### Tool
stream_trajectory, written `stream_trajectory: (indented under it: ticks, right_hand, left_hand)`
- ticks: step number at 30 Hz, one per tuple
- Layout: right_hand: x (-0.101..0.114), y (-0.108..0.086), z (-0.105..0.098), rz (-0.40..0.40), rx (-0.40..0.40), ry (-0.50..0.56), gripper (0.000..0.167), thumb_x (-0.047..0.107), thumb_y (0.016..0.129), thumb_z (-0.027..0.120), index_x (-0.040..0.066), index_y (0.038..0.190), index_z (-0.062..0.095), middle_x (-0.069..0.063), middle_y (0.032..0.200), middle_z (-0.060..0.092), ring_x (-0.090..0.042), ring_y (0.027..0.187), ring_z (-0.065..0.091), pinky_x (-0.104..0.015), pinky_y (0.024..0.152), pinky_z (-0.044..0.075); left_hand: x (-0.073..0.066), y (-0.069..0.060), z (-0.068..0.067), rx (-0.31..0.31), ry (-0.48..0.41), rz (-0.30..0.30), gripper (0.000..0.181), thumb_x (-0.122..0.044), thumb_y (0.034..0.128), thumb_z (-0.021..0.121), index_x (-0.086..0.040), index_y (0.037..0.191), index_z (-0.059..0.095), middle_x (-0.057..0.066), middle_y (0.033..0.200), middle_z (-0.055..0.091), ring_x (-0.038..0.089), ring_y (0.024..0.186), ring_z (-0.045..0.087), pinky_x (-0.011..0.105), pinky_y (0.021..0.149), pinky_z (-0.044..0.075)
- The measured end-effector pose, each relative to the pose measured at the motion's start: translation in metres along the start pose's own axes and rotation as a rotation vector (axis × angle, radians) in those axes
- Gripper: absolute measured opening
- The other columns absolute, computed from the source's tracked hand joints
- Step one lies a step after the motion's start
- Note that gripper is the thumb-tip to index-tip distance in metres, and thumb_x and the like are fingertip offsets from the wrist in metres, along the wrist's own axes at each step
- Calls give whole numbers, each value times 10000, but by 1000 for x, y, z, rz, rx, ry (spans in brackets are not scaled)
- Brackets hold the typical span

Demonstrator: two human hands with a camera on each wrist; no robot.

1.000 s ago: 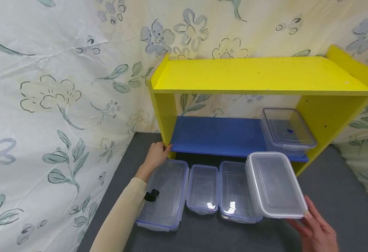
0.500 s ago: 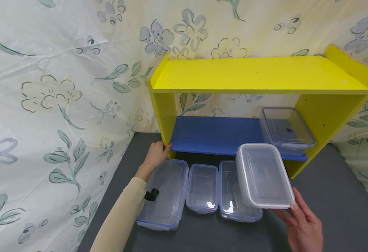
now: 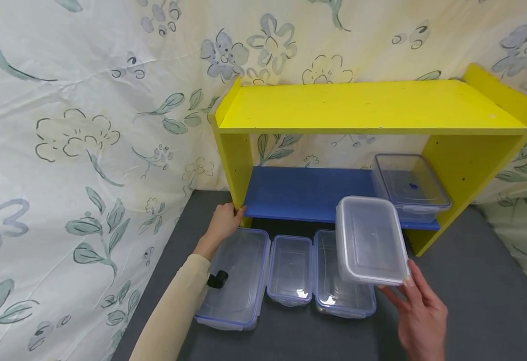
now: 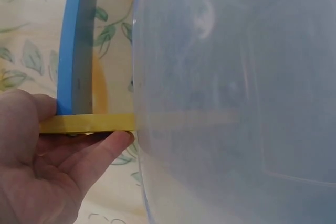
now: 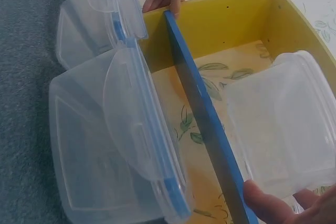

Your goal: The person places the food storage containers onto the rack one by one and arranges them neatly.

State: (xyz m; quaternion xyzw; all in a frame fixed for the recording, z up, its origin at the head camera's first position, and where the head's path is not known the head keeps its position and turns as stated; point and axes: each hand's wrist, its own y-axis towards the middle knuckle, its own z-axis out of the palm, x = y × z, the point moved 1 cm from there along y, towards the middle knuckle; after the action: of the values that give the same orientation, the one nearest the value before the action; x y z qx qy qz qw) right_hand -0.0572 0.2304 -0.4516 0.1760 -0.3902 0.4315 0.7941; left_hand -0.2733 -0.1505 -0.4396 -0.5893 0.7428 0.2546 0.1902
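My left hand [image 3: 221, 223] grips the lower left side panel of a yellow shelf unit [image 3: 371, 105]; in the left wrist view, the thumb and fingers lie on opposite faces of the yellow panel [image 4: 86, 124]. With my right hand [image 3: 423, 313] I hold a clear plastic food container with a whitish lid [image 3: 371, 240] by its near right corner. It is raised and tilted in front of the blue shelf board [image 3: 308, 193], partly covering a blue-rimmed container [image 3: 342, 301] below. Part of the right hand is hidden beneath the held container.
On the blue board's right end sits a lidded clear container [image 3: 412, 185]. A large container [image 3: 238, 281] and a smaller one [image 3: 290, 271] stand on the dark tabletop [image 3: 290, 341] before the unit. Behind hangs floral fabric [image 3: 87, 150].
My right hand has carried the white-lidded container leftward and up towards the blue board. The left hand keeps its grip on the side panel, unmoved.
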Motion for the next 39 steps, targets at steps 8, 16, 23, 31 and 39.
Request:
stream_trajectory:
  ticks: [8, 16, 23, 31, 39]
  right_hand:
    - [0, 5, 15, 32, -40, -190, 465, 49, 916, 642, 17, 1366, 530, 20, 1212, 688, -124, 910, 713, -317, 620, 588]
    - [2, 8, 29, 24, 38, -392, 593, -59, 851, 680, 108, 1399, 525, 73, 1203, 675, -60, 943, 705, -259, 655, 579]
    - [0, 20, 39, 48, 56, -378, 594, -36, 848, 696, 115, 1398, 528, 71, 1145, 693, -66, 849, 706, -252, 641, 580]
    - [-1, 35, 51, 39, 131, -381, 579, 3, 878, 680, 129, 1416, 507, 75, 1161, 670, -57, 866, 695, -240, 679, 580]
    - [0, 48, 56, 27, 137, -376, 568, 30, 898, 665, 136, 1428, 491, 64, 1180, 650, -62, 867, 665, -220, 653, 570]
  left_hand:
    - [1, 1, 1, -8, 5, 10, 385, -295, 1011, 520, -67, 700, 529, -1, 509, 379, 135, 400, 366, 230, 398, 277]
    - [1, 1, 1, 4, 12, -7, 383, -305, 1006, 533, -63, 708, 528, 4, 513, 380, 143, 402, 374, 240, 404, 287]
    - [3, 2, 3, -35, 1, 37, 369, -277, 1001, 541, -57, 705, 526, -4, 509, 375, 139, 398, 371, 246, 396, 286]
    - [3, 2, 3, -10, -16, 7, 382, -302, 1012, 518, -60, 719, 545, -4, 499, 362, 137, 384, 339, 238, 388, 266]
    - [4, 4, 3, 3, 7, 30, 389, -300, 1013, 522, -80, 693, 508, -4, 501, 366, 140, 392, 362, 242, 401, 287]
